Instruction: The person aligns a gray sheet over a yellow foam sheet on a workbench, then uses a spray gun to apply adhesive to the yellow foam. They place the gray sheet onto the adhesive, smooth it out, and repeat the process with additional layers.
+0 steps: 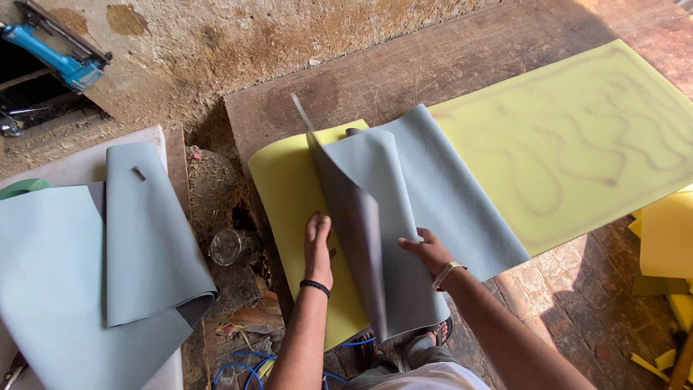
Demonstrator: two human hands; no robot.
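A worn wooden board lay on brick floor beside a stained wall. On it, the yellow foam sheet, its far end cut off. My left hand pressed flat and open on the foam; my right hand gripped the folded grey-blue leatherette sheet, whose fold hid the foam beneath.

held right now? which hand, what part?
Right hand holds the grey-blue sheet at its folded-over near edge, lifted off the yellow foam. Left hand rests flat on the foam beside the sheet; no grip.
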